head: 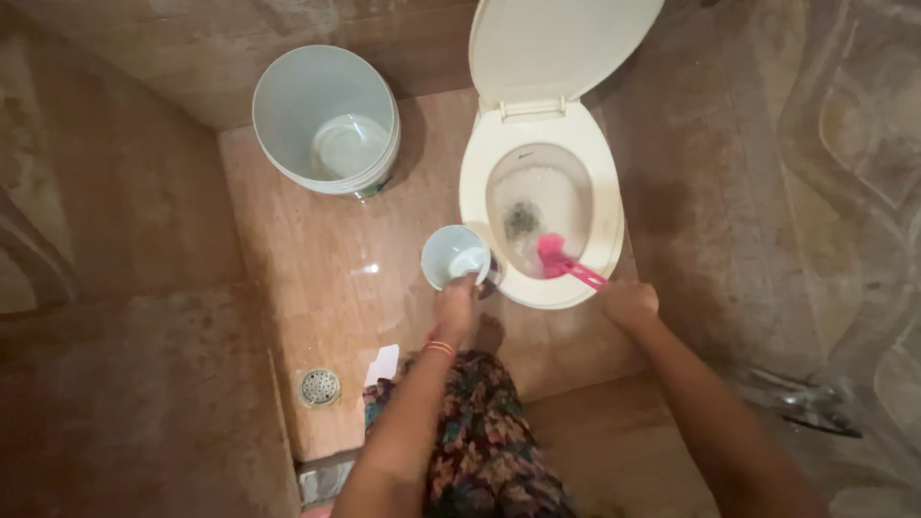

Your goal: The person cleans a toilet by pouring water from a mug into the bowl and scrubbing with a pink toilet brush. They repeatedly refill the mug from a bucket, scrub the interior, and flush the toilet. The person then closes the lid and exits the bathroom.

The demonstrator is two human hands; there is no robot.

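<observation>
Pink toilet brush (566, 263) lies at centre frame with its long axis slanting from lower right to upper left, handle clasped in the closed fingers of the right hand (629, 303) and head pointing into the foamy bowl of the cream toilet (540, 206). Just left of it, the left hand (454, 309) grips a pale mug (457, 256) by its handle, close against the toilet rim. Farther off, a white bucket (327, 119) stands at upper left with bare tiled floor between, a round drain (319, 387) at lower left, and the raised lid (552, 43) at the top edge.
</observation>
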